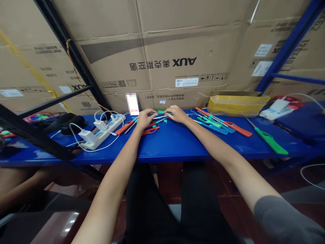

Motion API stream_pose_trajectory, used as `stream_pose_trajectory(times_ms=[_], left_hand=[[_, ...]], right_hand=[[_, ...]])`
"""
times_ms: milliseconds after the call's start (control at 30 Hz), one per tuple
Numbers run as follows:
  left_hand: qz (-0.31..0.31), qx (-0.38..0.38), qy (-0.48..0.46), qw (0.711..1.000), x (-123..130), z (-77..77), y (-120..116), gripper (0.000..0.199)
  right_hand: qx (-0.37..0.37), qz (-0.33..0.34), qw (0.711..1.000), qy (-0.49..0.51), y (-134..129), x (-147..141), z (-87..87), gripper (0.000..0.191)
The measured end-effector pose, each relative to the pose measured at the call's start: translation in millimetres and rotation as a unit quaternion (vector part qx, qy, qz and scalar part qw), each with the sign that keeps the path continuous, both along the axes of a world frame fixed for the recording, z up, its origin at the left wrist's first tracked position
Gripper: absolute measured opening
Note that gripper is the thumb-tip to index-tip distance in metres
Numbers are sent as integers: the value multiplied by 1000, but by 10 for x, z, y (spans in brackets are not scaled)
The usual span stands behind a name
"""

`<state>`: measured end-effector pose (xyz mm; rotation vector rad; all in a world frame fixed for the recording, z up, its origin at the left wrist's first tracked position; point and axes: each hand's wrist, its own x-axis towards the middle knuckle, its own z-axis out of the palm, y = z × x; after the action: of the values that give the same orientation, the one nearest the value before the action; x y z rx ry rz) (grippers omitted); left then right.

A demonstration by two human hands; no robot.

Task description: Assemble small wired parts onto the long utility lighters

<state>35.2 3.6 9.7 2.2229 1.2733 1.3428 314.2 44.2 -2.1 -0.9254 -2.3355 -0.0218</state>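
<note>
My left hand (146, 118) is closed, its fingertips pinched at the thin metal end of a green long-necked lighter (160, 111). The fingers of my right hand (177, 114) close on the green part from the other side; they hide much of it. Below my left hand lie orange lighter handles (150, 130) and metal tubes. A small green piece (165, 121) rests on the blue shelf (172, 142) between the hands. Right of my right hand is a loose pile of lighters, with a blue one (212, 127) and an orange one (237, 128).
A lit phone (132, 104) leans on the cardboard boxes (162, 44) behind. At left are a white power strip (104, 134) with chargers and a black shelf post (73, 54). A yellow box (235, 104), a green lighter (271, 140) and another power strip (276, 111) are right. Someone's arm (22, 189) shows lower left.
</note>
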Motion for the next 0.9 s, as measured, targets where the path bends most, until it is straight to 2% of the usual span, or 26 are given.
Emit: stream_pose_trajectory(times_ms=[200, 400, 633, 900], left_hand=[[20, 29, 41, 999, -13, 5, 32, 11], [21, 21, 70, 997, 19, 4, 7, 3], [43, -1, 131, 990, 63, 35, -59, 12], [55, -15, 134, 989, 62, 37, -68, 21]], right_hand=[[8, 2, 1000, -14, 4, -15, 1, 25], [17, 6, 1000, -20, 16, -30, -13, 24], [41, 8, 999, 2, 59, 0, -33, 18], [38, 19, 999, 1, 55, 0, -25, 19]])
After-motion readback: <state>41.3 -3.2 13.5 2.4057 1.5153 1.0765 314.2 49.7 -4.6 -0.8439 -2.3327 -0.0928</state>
